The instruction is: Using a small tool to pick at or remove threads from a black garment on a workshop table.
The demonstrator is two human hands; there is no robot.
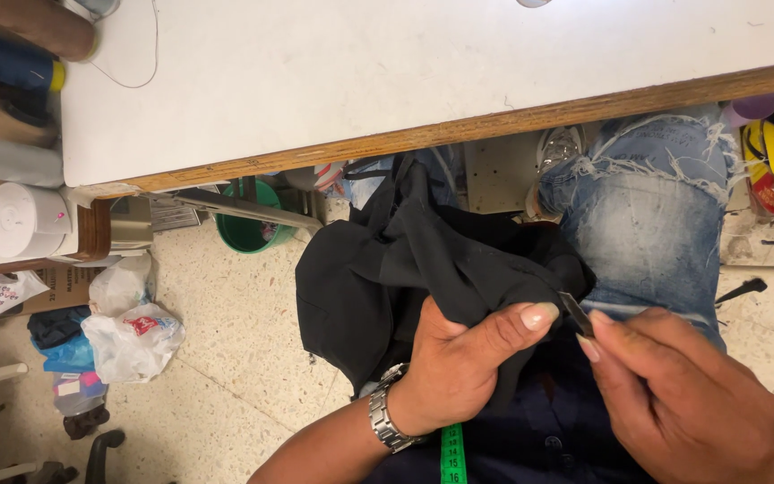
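Black cloth point(405, 269) lies bunched in the person's lap, below the counter point(423, 81) edge and beside a knee in torn jeans point(647, 206). The left hand point(459, 367) pinches a fold at the cloth's right edge, thumb pressed on top. The right hand point(683, 394) pinches a small dark blade point(575, 314) — its tip points up and left, touching that fold just beside the left thumb. A green tape measure point(452, 453) hangs near the wrist.

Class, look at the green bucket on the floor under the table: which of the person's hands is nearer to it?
Left. The left hand grips black fabric right of the green bucket; the right hand is farther right.
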